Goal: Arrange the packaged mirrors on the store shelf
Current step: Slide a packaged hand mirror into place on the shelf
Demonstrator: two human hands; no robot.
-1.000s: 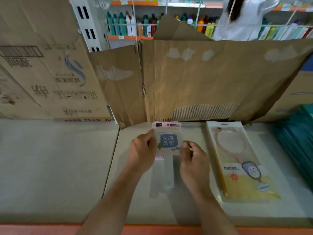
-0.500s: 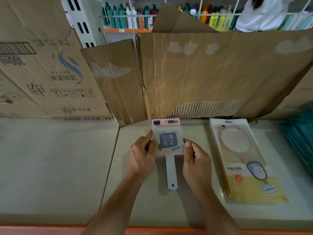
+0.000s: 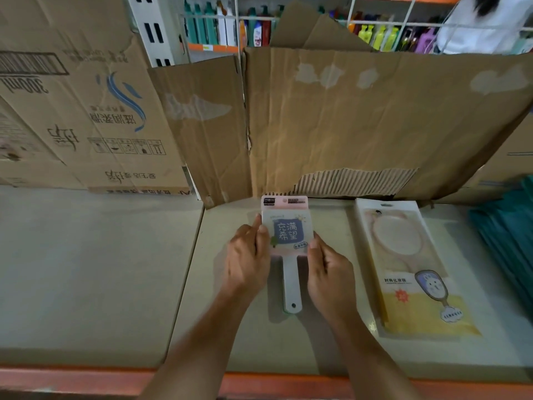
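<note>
Whereas a second ago the small packaged mirror (image 3: 287, 229) was a blur between the hands, its handle smeared and ghosted, it now shows sharp and lies flat on the shelf (image 3: 86, 269). Since half a second ago little has changed: both hands keep the same edges and the pack sits at the same spot, its top edge just in front of the torn cardboard sheet (image 3: 375, 119).

The left hand (image 3: 248, 261) grasps the pack's left edge, thumb tip laid on the front face and fingers curled along the side. The right hand (image 3: 328, 272) grasps the right edge lower down, thumb pressed at the corner of the printed card and the other fingers curled under the palm. Both forearms reach in from the shelf's orange front lip, and the handle lies between the two hands.

This pack has a pink header strip with dark labels, a pale square face with a blue panel of white characters, and a white handle with a hole near its end, pointing toward the person. To its right, apart from it, the large packaged mirror (image 3: 409, 267) lies flat: a clear sleeve with a round pinkish mirror and a yellow lower band. Teal packs (image 3: 507, 241) are stacked at the far right, a printed carton (image 3: 72, 111) stands at the left, and bottles (image 3: 230, 27) line a shelf behind
</note>
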